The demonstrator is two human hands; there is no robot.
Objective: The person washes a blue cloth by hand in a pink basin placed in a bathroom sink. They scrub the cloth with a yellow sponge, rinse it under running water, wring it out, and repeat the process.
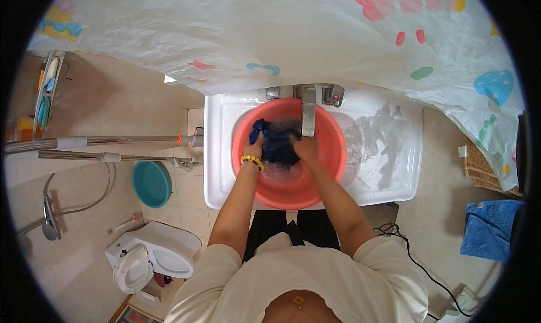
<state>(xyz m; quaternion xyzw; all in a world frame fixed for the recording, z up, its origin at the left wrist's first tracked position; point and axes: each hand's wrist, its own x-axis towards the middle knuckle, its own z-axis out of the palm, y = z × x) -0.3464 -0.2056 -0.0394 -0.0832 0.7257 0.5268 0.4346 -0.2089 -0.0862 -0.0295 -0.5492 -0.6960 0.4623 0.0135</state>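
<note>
A dark blue cloth (280,149) lies wet and bunched in a coral-pink plastic basin (334,171) that holds foamy water. My left hand (254,146), with a yellow bead bracelet at the wrist, grips the cloth's left end, where a bunch rises above the fingers. At the cloth's right edge, my right hand (306,150) is closed on the fabric, its fingertips partly hidden. Over the basin's far side reaches a metal faucet spout (309,116), just beyond my right hand. The basin sits in a white washbasin (393,181).
Tap handles (334,95) flank the spout. A printed plastic curtain (296,40) hangs along the far side. Metal poles (127,141) extend left, above a teal basin (151,184). A toilet (169,255) stands lower left. At right are a blue towel (490,230) and a black cable (416,259).
</note>
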